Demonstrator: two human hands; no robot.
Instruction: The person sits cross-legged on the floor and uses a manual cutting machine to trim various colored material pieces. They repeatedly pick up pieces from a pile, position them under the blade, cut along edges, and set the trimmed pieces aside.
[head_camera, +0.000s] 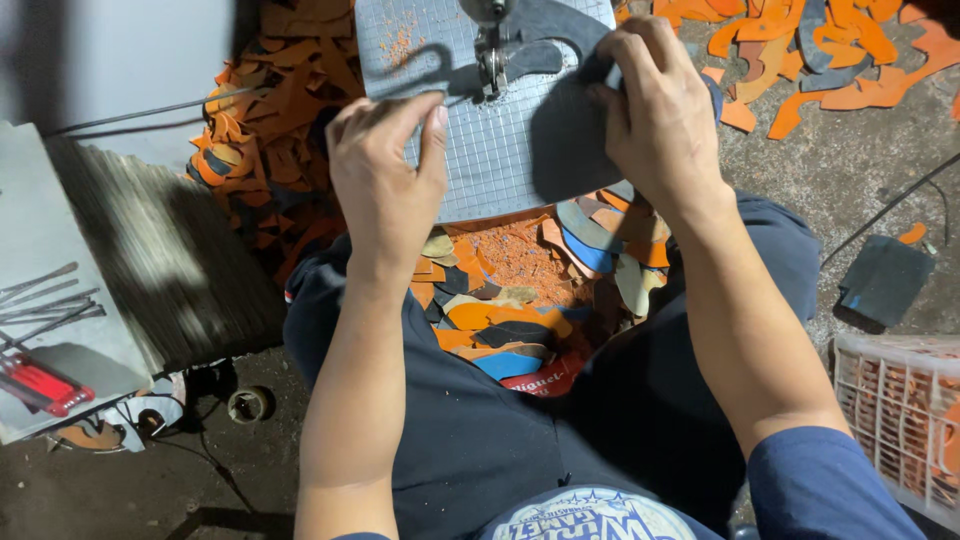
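The left hand (385, 180) lies flat on the near left part of a grey plate (500, 150) with a grid of small lines on it, with the fingers loose and bent and holding nothing. The right hand (655, 110) is on the right side of the plate, and its grip is pinching a dark grey sheet (565, 140) by its top right edge, pressing it down on the plate. The sheet lies flat and runs up to a thin metal blade part (491, 55) that stands at the top middle of the plate (orange dust sits on the plate near it). Under the plate, in the person's lap, is a heap of scraps (510, 310) in orange, blue, black and tan. More orange scraps (270, 120) lie piled on the floor to the left, and still more are spread on the floor at the top right. To the far left is a bench (60, 310) with thin metal rods (45, 300) and a red-handled tool (40, 385) on it. At the lower right stands a white basket (900, 420) with orange pieces inside, and a dark flat pad (885, 280) lies on the floor near it.
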